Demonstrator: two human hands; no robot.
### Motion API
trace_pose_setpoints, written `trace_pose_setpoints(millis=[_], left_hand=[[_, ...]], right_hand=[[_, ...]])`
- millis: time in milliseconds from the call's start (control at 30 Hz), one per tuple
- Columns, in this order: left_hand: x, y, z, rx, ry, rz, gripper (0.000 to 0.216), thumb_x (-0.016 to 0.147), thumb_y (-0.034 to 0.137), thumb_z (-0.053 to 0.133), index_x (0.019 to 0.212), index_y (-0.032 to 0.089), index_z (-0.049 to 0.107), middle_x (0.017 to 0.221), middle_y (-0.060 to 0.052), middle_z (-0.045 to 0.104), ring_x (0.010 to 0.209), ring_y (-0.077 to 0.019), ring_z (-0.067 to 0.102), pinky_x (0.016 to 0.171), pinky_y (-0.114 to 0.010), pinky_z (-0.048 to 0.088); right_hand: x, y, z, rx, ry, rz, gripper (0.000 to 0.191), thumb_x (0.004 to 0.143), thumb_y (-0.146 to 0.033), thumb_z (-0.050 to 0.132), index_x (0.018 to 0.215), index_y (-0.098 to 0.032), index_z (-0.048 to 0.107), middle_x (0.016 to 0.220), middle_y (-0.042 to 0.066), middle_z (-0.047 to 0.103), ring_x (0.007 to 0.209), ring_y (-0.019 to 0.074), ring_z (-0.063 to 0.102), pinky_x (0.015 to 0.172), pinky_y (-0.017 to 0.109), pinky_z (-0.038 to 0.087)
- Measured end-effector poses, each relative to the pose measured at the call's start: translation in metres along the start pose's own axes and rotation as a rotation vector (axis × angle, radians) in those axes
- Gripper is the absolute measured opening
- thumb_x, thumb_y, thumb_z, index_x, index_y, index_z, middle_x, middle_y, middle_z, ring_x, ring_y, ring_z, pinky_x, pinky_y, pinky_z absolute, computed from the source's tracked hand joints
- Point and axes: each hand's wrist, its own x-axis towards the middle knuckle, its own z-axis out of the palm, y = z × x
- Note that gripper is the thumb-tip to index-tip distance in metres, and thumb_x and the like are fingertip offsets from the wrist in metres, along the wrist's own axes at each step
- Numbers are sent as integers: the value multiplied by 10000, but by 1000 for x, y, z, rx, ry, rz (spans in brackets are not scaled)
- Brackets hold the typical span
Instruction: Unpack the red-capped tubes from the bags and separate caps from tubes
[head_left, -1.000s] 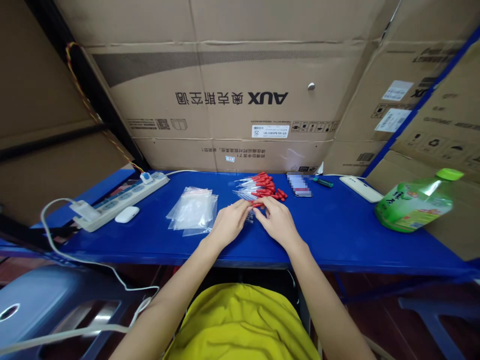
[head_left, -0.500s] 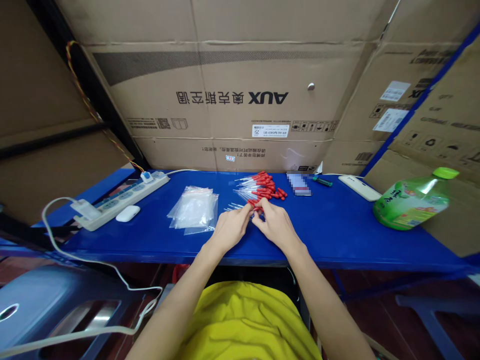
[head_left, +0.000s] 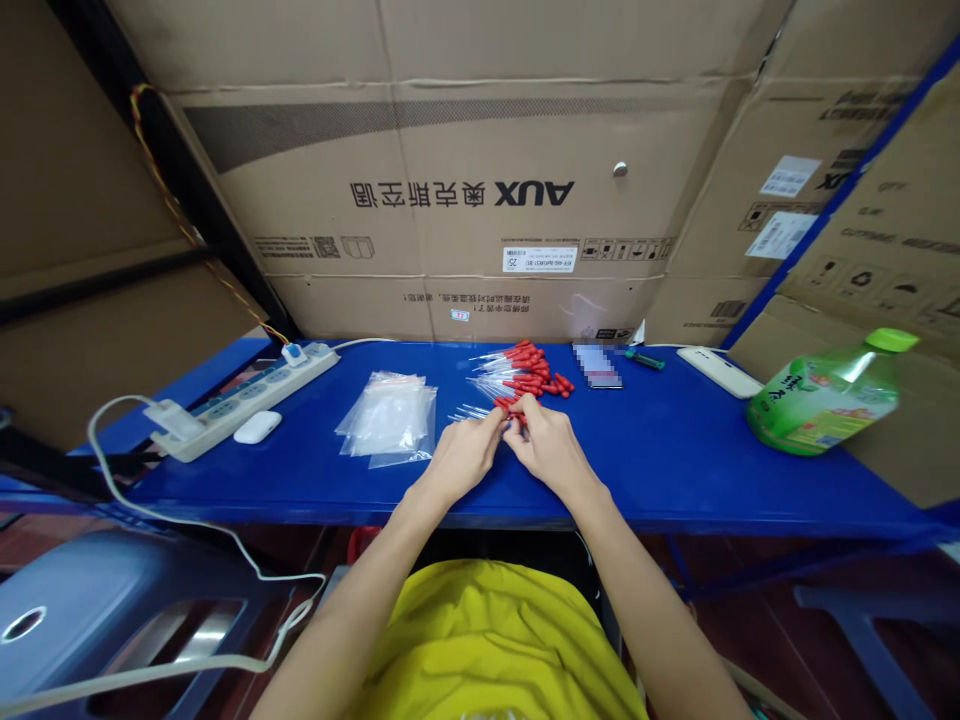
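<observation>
A pile of droppers [head_left: 531,372], with red bulbs and thin clear tubes, lies on the blue table beyond my hands. My left hand [head_left: 471,448] is closed at the pile's near edge, its fingertips pinching a dropper. My right hand [head_left: 551,440] is closed right beside it, thumb and finger on the red bulb end of the same small group. My fingers cover most of what they hold, so the exact number of pieces is hidden. Several clear tubes [head_left: 469,412] stick out to the left above my left hand. Left of that hand lies a stack of clear plastic bags [head_left: 386,418].
A power strip [head_left: 251,400] and a white earphone case [head_left: 257,427] lie at the left. Behind the pile are a phone [head_left: 598,366] and a green utility knife [head_left: 645,360]. A white power bank [head_left: 718,372] and a green bottle [head_left: 825,395] occupy the right. Cardboard [head_left: 450,140] walls the back.
My hands stay together at the pile's near edge, with only slight finger movement at the red bulbs. The things on the table have not visibly moved.
</observation>
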Motion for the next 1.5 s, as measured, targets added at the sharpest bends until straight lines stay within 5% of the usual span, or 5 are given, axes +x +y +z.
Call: trace_pose_setpoints(millis=[367,633,1100,1300,1500], left_hand=[[-1,1,0,-88,22,22,314,1096,373,310,1045,231,586,729,-45,664,663,-216,653,617,-283,357],[-3,1,-5,-68,54,-108,363,1103,422,305,925,244,567,680,-21,634,647,-216,638,617,-295,319],[-5,2,-7,-22,38,-22,315,1113,416,316,1199,254,572,962,-28,758,836,-208,728,668,-280,411],[-4,0,-4,27,64,-11,306,1116,347,297,1093,228,579,1064,-56,749,964,-218,726,743,-294,464],[-6,-2,-1,106,-45,-9,232,1094,269,328,1099,203,551,995,-92,762,879,-245,737,715,-313,463]], right_hand=[[0,5,-2,67,54,-17,146,894,-127,465,943,-226,561,888,72,725,798,213,702,744,286,497],[1,9,-15,322,-98,-7,224,1065,-278,398,1097,-225,613,957,53,747,847,190,721,802,282,514],[3,6,-12,524,3,183,235,1048,-387,492,1153,-221,622,775,10,710,664,170,679,640,262,507],[2,11,-7,344,46,-42,134,982,-288,597,1067,-226,681,1042,72,721,828,198,674,746,311,529],[0,9,-7,211,-10,-104,136,958,-186,578,1041,-213,683,975,69,712,833,207,665,766,321,510]])
